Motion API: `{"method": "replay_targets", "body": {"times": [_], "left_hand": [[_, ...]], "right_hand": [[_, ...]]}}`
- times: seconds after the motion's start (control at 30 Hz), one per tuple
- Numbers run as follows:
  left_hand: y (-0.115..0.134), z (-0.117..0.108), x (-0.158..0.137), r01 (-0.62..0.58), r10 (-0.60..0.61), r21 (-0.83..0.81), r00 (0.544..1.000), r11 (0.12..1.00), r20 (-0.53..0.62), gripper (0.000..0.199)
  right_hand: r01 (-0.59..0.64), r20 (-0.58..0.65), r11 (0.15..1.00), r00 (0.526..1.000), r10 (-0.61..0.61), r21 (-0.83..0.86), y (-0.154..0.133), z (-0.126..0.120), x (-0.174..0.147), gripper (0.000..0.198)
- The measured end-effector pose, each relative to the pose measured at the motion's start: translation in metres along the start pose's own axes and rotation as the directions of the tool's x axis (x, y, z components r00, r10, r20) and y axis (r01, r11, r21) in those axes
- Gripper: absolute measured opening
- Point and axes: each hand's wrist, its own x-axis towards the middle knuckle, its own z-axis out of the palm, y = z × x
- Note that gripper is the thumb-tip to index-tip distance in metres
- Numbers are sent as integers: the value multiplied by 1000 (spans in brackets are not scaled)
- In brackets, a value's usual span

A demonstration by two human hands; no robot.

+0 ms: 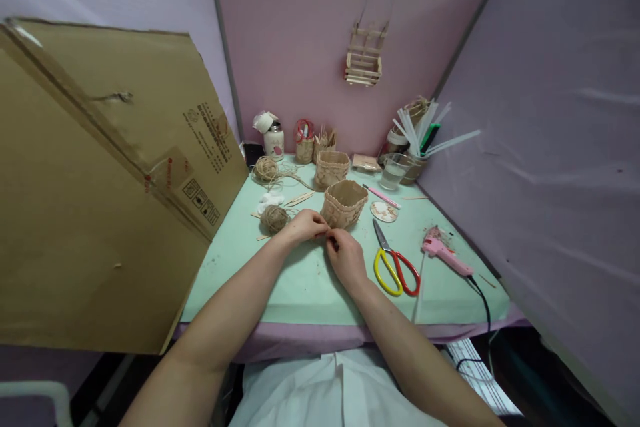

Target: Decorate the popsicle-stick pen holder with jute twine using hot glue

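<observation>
Nearest, both forearms reached forward over the edge of the green mat [300, 293]. The left hand [303, 225] and the right hand [346, 257] met at the mat's middle, fingertips touching. Both sets of fingers were pressed together in a pinch on something small between them; what it was could not be told, as it was too small to see. Just beyond the hands stood a woven basket [344, 203], open side up, its near wall close to the left fingertips; whether they touched it could not be told. A twine ball [273, 218] lay just left of the left hand. Right of the right hand lay scissors [395, 263] with one yellow and one red handle, blades pointing away. Further right lay a pink glue gun [445, 252], its black cord running off the near edge. Behind the first basket stood a second basket [331, 168], with loose twine [267, 169] to its left. Along the back wall stood a bottle [274, 140], a clear cup [393, 171] and a pot of white sticks [417, 140]. A stick-built crate [363, 60] hung on the wall. A cardboard sheet [100, 180] leaned at the left.
</observation>
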Motion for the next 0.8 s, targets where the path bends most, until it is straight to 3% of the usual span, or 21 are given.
{"method": "replay_targets", "body": {"times": [0.23, 0.8], "left_hand": [[-3, 7, 4, 2, -2, -3, 996, 1000, -92, 12], [-9, 13, 13, 8, 2, 54, 984, 999, -176, 15]], "right_hand": [[-221, -66, 969, 971, 229, 114, 6, 4, 3, 15], [-311, -132, 924, 929, 345, 220, 9, 3, 7, 28]]}}
